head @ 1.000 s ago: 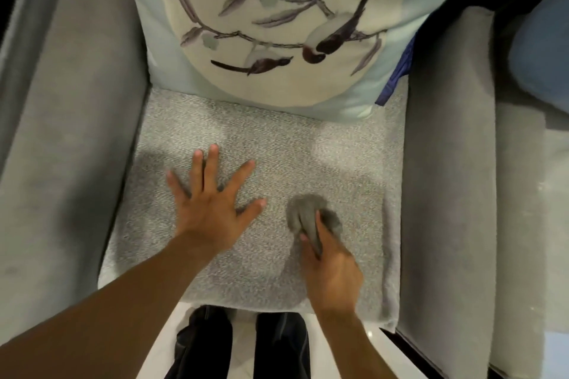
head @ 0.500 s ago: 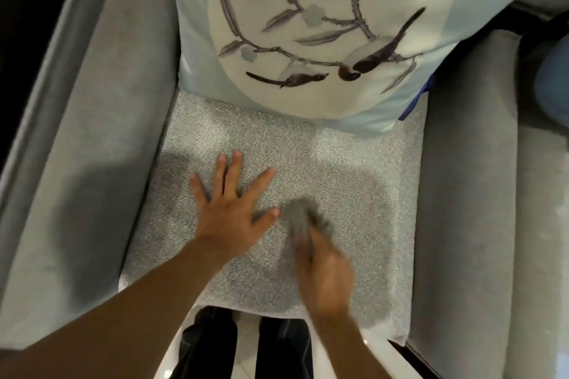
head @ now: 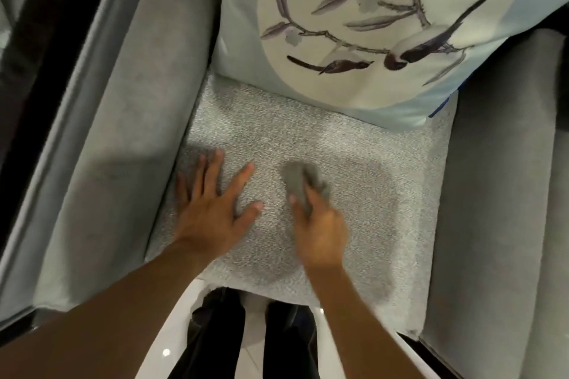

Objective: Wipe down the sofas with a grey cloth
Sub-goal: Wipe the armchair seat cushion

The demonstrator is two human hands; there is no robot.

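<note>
Nearest, at the bottom edge, dark trousers (head: 215,335) stand on a glossy white floor (head: 172,317), up against the front of the sofa seat (head: 385,181).

Left hand (head: 212,212): palm down, flat on the near left part of the seat. Its fingers (head: 212,169) are straight and spread, thumb out to the right. It holds nothing.

Right hand (head: 320,231): just right of the left hand, not touching it. It grips a bunched grey cloth (head: 297,178), fingers curled round it; the image is blurred here and single fingers cannot be told apart. The cloth sticks out past the hand on the far side and lies on the seat, about mid-width.

Grey padded armrests flank the seat, left armrest (head: 129,120) and right armrest (head: 492,194).

Farthest, a pale blue pillow (head: 338,9) printed with birds on a branch stands on the back of the seat. A blue edge (head: 441,104) shows at its lower right corner; what it belongs to cannot be determined.
</note>
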